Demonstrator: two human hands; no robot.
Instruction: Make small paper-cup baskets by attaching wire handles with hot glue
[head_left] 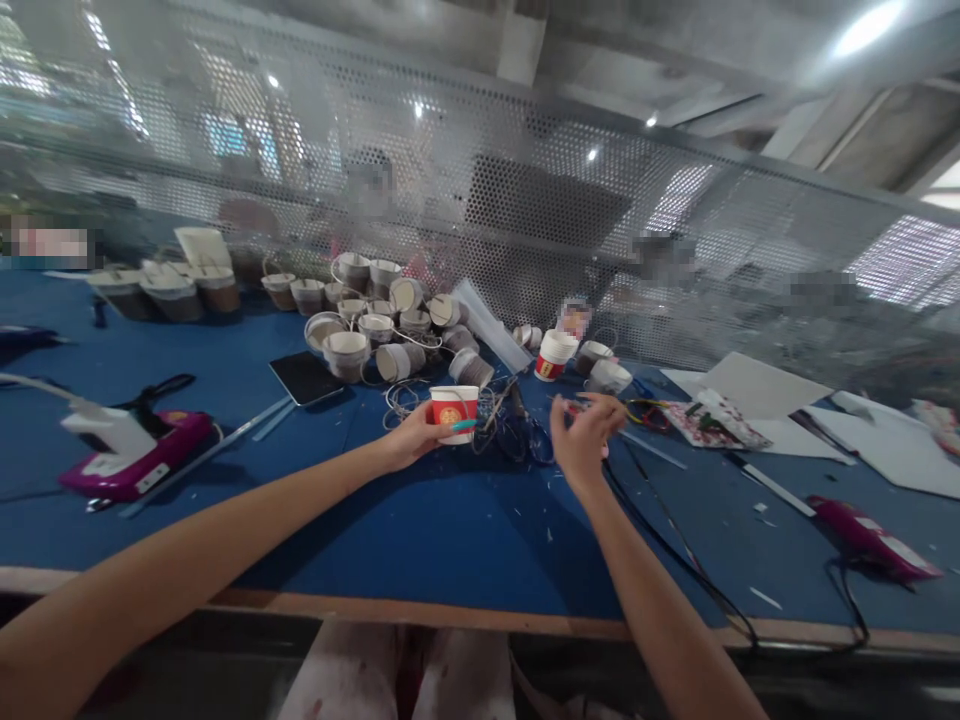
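Observation:
My left hand [415, 440] grips a red and white paper cup [450, 411] with a round gold emblem, held upright over the front middle of the table. A teal thumbnail lies across the cup's side. A pale cord curves around the cup. To its right, my right hand [589, 440] is raised with thumb and fingers apart, near a tangle of wires and blue-handled scissors [517, 435]. Small red and pale bits show behind its fingers, too unclear to name. Behind that hand stands another red and white paper cup [556, 356], apparently stacked.
Several grey-brown cord-handled cups [349, 355] crowd the table's back. A black phone [306, 378] and a purple power strip [161, 460] with a white plug lie left. At right are a utility knife [772, 483], white sheets [757, 385] and another purple device [874, 538]. Perforated metal panels [540, 200] rise behind.

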